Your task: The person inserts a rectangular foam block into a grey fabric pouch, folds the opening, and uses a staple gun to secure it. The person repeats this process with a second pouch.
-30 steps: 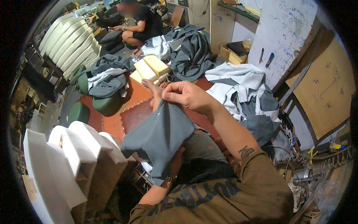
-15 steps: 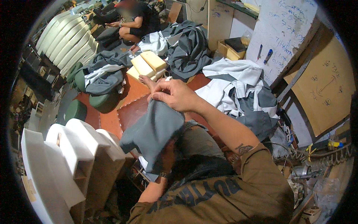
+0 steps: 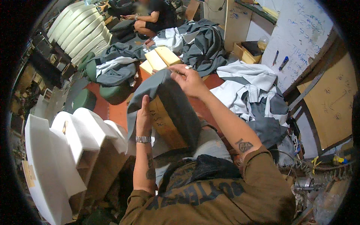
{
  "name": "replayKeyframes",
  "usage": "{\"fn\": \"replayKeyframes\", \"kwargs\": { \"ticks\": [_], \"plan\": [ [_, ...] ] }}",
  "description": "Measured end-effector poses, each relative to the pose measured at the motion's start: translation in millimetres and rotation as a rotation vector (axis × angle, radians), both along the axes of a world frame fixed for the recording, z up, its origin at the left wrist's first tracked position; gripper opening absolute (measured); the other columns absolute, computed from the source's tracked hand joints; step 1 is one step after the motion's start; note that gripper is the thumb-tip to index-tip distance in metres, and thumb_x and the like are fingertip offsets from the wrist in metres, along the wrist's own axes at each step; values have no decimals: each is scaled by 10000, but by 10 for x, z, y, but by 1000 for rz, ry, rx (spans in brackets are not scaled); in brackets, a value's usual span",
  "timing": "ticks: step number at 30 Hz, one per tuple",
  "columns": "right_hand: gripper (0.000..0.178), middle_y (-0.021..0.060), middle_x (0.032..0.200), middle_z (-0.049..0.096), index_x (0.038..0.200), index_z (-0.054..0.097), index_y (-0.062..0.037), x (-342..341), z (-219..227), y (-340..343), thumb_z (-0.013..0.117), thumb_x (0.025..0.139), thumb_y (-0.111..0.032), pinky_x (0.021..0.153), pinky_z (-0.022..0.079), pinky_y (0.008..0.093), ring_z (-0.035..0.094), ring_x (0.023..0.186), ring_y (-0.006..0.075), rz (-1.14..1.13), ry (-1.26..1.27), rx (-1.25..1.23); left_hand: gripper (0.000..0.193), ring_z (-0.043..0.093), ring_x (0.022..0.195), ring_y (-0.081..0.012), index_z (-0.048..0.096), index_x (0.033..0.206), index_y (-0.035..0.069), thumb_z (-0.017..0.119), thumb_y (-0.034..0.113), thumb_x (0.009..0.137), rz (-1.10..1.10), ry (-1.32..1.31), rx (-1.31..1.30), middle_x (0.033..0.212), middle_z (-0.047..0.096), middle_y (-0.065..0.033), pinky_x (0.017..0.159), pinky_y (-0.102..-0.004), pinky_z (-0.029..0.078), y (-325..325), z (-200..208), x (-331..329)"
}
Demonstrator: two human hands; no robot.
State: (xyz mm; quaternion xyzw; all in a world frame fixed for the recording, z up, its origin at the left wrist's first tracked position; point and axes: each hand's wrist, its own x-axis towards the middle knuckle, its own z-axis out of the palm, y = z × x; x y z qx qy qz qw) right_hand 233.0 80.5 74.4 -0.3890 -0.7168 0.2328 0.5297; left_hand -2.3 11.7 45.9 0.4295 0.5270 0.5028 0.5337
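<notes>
Above my lap is a block-shaped piece with a brown board face (image 3: 165, 120), tilted up and wrapped in a grey fabric cover (image 3: 180, 112). My left hand (image 3: 143, 116) is closed on the cover's left side, its thumb pointing up along the board's edge; its other fingers are hidden behind the fabric. At the top corner, my right hand (image 3: 192, 80) pinches the cover with bent fingers. Something small and white shows by its knuckles. A flap of grey fabric hangs down past my left wrist.
White moulded foam pieces (image 3: 56, 150) stand close on the left. Yellow foam blocks (image 3: 159, 58) lie ahead, between heaps of grey and white fabric (image 3: 243, 90). Green cushions (image 3: 114, 93) sit at left. A person (image 3: 150, 17) crouches at the back. A coiled hose (image 3: 315, 167) lies at right.
The covered piece has turned upright, and its brown board face now shows. My left hand has come out from behind the fabric to its left side. My right hand has shifted right along the top.
</notes>
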Motion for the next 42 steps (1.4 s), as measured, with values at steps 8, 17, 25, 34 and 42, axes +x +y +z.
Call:
{"fn": "replayKeyframes", "kwargs": {
  "ticks": [8,17,25,34,42],
  "plan": [
    [399,25,1085,734,1235,721,11,89,-208,596,677,1048,-338,880,507,282,633,964,103,148,138,-566,721,670,922,-117,730,1175,-37,596,651,1006,-83,-142,-33,1087,730,-73,817,-288,532,19,-133,57],
    [317,9,1007,734,1120,750,0,-8,-150,512,748,1002,-294,873,494,276,621,914,87,179,316,-588,790,659,911,-125,746,1158,-39,608,714,960,17,-22,-62,1047,730,-74,800,-285,525,-19,-167,68],
    [256,1,967,733,1082,752,-1,-179,-263,608,755,997,-243,817,493,257,611,864,81,64,374,-469,829,633,846,-124,771,1020,-48,629,762,913,60,90,-131,932,720,-61,745,-278,490,-112,-181,27],
    [310,93,856,733,1078,796,-25,-261,-190,366,798,928,-297,716,521,310,658,745,169,-119,-19,-200,552,659,1022,-113,747,1213,-14,773,475,959,157,-100,59,1147,733,-25,927,-270,520,-278,-148,277],
    [261,127,1037,739,1191,740,-50,-323,48,-491,704,1007,-232,936,527,396,671,1036,289,-119,65,385,439,666,1070,-133,736,1234,0,803,336,960,173,-106,202,1180,728,-41,963,-302,527,-225,-206,361]
  ]
}}
